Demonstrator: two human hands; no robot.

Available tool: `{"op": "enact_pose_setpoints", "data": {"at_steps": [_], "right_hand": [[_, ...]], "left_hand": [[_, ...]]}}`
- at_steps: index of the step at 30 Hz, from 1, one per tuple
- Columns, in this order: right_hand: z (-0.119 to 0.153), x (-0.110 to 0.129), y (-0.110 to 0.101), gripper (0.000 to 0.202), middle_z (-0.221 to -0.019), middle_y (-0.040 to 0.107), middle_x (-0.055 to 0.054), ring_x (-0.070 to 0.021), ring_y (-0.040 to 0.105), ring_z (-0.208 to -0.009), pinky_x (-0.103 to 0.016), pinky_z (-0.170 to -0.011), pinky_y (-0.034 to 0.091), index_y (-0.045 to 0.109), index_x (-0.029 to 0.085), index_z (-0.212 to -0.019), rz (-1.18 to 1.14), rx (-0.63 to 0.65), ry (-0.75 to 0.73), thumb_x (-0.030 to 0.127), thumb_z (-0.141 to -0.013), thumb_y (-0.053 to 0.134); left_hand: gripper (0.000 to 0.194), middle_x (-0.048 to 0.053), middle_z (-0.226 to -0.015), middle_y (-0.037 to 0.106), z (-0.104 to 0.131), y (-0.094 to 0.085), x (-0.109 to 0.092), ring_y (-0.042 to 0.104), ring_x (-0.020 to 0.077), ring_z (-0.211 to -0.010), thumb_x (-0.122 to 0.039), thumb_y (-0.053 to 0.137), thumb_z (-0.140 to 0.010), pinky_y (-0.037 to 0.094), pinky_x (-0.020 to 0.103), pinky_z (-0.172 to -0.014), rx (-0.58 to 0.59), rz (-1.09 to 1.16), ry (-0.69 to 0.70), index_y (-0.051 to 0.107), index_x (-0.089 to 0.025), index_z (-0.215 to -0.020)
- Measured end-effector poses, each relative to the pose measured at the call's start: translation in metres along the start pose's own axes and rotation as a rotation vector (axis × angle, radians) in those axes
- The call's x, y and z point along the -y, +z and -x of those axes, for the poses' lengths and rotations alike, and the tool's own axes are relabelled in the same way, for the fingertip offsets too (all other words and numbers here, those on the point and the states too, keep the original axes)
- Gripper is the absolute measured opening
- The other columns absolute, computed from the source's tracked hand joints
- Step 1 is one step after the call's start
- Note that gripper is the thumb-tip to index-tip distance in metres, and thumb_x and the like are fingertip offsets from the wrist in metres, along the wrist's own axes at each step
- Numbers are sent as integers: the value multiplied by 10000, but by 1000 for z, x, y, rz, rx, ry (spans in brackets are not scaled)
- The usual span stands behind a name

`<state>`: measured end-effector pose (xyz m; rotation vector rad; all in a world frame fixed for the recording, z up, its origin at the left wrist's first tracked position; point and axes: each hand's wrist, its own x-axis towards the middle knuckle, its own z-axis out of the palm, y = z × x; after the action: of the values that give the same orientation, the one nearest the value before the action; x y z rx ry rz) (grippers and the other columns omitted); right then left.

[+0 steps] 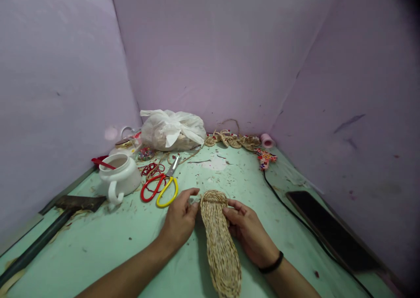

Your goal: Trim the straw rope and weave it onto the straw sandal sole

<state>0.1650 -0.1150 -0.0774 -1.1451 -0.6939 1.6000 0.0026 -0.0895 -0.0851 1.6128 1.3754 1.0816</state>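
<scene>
A long sole-shaped piece of woven straw [220, 245] lies lengthwise between my hands, its rounded far end slightly raised. My right hand [249, 230], with a dark band at the wrist, grips its right edge near that end, thumb on top and fingers beyond and beneath. My left hand [181, 215] is at the left edge of the same end, thumb and index finger curved apart, the fingertips close to the straw; whether they pinch a strand is too small to tell. Scissors [160, 188] with one red and one yellow handle lie open beyond my left hand.
A white pot [126, 180] and a hammer [65, 215] are at the left. Behind stand a white plastic bag [173, 129], straw pieces [234, 141] and a pink roll [267, 141]. A beaded item [265, 157], black cable [295, 215] and dark phone [328, 228] lie right.
</scene>
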Motion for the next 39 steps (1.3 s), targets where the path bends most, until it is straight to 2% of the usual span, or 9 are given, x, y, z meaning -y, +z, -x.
{"op": "enact_pose_setpoints", "data": {"at_steps": [3, 6, 9, 14, 19, 23, 29, 39], "right_hand": [[0, 1, 1, 353, -671, 652, -43, -135, 589, -538, -251, -510, 486, 542, 115, -907, -1, -11, -2, 230, -611, 697], [0, 0, 1, 372, -632, 628, -17, -131, 576, -530, -267, -531, 488, 543, 115, -918, 17, -4, -3, 236, -605, 703], [-1, -3, 0, 383, -604, 601, 8, -130, 573, -545, -259, -531, 475, 544, 123, -927, 49, -9, -16, 249, -605, 709], [-2, -7, -2, 417, -599, 601, 9, -125, 558, -541, -227, -485, 435, 531, 130, -953, 86, -14, -65, 289, -612, 709], [0, -5, 0, 417, -577, 587, 18, -103, 522, -495, -217, -467, 411, 540, 123, -924, 72, -3, -84, 303, -593, 719], [1, -4, 2, 405, -553, 574, 31, -91, 503, -472, -200, -448, 383, 543, 130, -899, 58, -27, -76, 299, -582, 729], [0, -6, 3, 412, -500, 530, 57, -72, 461, -434, -187, -430, 350, 546, 131, -869, 39, -17, -88, 322, -561, 742], [-2, -7, 1, 437, -492, 529, 55, -77, 466, -430, -187, -422, 344, 562, 136, -869, 42, -25, -76, 337, -535, 759]], "left_hand": [[263, 11, -758, 594, -1, -2, -1, 450, 95, -507, -263, 469, -746, 348, 215, -481, -57, -29, -33, 555, -174, -978], [231, -6, -668, 555, -3, -2, 0, 431, 92, -497, -301, 477, -746, 332, 203, -459, -13, 49, -56, 564, -159, -906], [237, -3, -649, 557, -3, 1, 0, 452, 97, -516, -311, 477, -750, 349, 199, -466, 57, 112, -70, 575, -151, -895], [260, 2, -623, 570, -2, 1, -5, 450, 98, -503, -316, 463, -767, 348, 197, -454, 100, 87, -47, 621, -148, -887], [283, -9, -568, 555, -1, -1, -8, 424, 100, -460, -323, 484, -761, 334, 201, -435, 83, 75, -42, 635, -158, -934], [294, -21, -541, 538, 0, 1, -7, 414, 98, -444, -346, 495, -756, 333, 199, -430, 106, 162, -55, 635, -167, -942], [333, -60, -396, 428, -3, 3, -4, 351, 82, -355, -376, 483, -749, 266, 187, -355, 124, 203, -162, 625, -131, -924], [333, -62, -381, 439, -4, 4, -6, 365, 72, -330, -380, 509, -709, 272, 175, -327, 116, 260, -187, 619, -116, -881]]}}
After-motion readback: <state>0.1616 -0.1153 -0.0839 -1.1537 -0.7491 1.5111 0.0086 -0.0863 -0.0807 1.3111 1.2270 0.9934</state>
